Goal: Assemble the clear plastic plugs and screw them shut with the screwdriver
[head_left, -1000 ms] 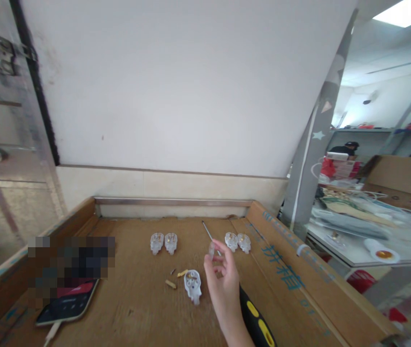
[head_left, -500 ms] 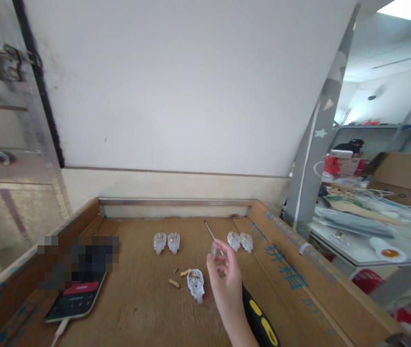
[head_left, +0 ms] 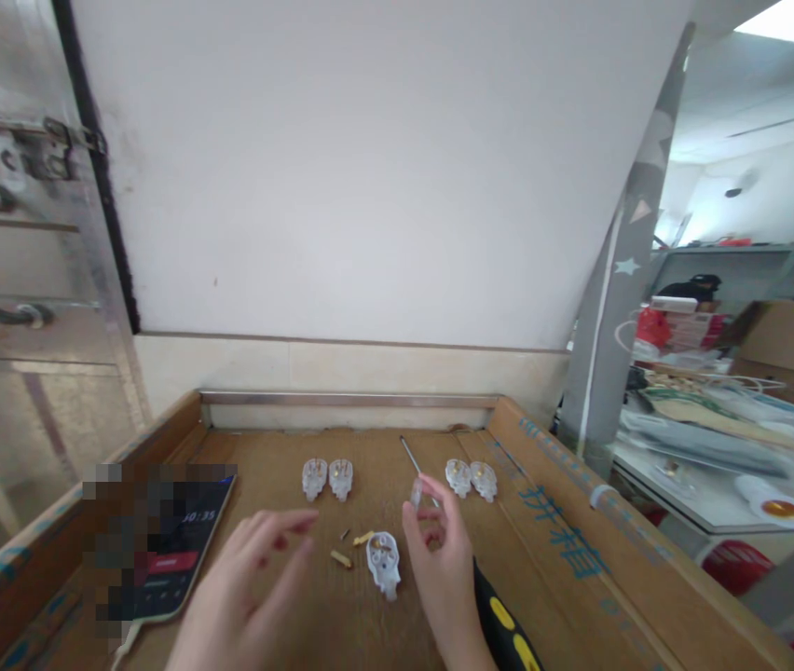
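My right hand [head_left: 439, 540] pinches a small clear plastic piece [head_left: 416, 492] between thumb and forefinger. Beneath that hand a screwdriver with a black and yellow handle [head_left: 501, 615] lies on the cardboard, its shaft partly hidden by the fingers. My left hand [head_left: 250, 587], slightly blurred, is open with thumb and fingers apart, holding nothing. Between the hands sits a whitish plug housing [head_left: 384, 564] with metal inside. Just left of it are a brass pin [head_left: 341, 559], another brass part [head_left: 362, 539] and a tiny dark screw-like piece [head_left: 345, 535].
Two clear plug pieces [head_left: 328, 478] stand at the back left, two more [head_left: 471, 479] at the back right. A phone [head_left: 180, 559] with a cable lies left. Raised cardboard edges [head_left: 621, 531] border the work surface. A cluttered table [head_left: 705, 503] stands beyond on the right.
My left hand has come into view from below, left of the plug housing. My right hand still pinches the clear piece. The view has shifted slightly.
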`<state>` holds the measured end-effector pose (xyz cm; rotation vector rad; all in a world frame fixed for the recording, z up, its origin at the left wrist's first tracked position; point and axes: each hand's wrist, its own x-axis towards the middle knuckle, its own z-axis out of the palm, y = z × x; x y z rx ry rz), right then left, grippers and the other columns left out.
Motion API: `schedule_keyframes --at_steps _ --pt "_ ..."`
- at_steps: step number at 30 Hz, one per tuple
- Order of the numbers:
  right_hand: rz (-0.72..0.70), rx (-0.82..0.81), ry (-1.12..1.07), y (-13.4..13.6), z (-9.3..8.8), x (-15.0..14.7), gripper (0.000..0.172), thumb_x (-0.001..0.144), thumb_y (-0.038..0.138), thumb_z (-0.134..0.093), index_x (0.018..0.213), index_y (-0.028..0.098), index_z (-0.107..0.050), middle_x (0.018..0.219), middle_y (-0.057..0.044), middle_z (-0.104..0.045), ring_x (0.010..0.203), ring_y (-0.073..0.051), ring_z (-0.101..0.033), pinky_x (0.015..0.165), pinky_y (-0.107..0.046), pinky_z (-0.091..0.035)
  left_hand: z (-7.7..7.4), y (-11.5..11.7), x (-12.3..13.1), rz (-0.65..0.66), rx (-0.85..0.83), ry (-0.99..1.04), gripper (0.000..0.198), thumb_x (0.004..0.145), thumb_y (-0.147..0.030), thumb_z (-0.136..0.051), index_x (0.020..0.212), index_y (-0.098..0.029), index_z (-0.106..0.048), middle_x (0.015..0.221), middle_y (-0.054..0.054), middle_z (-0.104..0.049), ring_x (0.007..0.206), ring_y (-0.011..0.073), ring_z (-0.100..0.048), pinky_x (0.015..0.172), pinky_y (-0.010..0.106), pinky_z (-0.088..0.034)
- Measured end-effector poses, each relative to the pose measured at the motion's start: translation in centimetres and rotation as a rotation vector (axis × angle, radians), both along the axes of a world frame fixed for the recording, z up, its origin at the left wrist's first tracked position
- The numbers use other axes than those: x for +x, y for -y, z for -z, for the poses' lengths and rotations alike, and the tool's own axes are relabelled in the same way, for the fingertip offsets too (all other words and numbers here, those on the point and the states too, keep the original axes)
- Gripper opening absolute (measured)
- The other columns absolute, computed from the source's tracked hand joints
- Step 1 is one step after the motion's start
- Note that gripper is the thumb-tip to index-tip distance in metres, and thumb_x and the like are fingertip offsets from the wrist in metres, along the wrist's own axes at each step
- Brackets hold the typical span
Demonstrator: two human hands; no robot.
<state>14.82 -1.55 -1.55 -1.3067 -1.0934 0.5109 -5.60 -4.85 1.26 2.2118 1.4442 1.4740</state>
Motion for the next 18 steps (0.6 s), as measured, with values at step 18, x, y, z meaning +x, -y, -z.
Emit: schedule_keyframes --at_steps 18 --pt "-0.198 0.022 -0.265 -0.6 0.5 0.4 0.046 0.071 0.043 -0.065 0.107 0.018 -0.053 0.105 -0.011 -0.059 0.068 -0.015 -0.058 0.054 -0.025 -0.047 0.4 -6.0 5.8 0.339 -0.263 -0.089 0.015 0.089 -0.023 -0.046 0.092 -0.025 -0.061 0.088 -0.001 -0.066 0.081 0.0138 -0.06 0.073 0.022 -0.045"
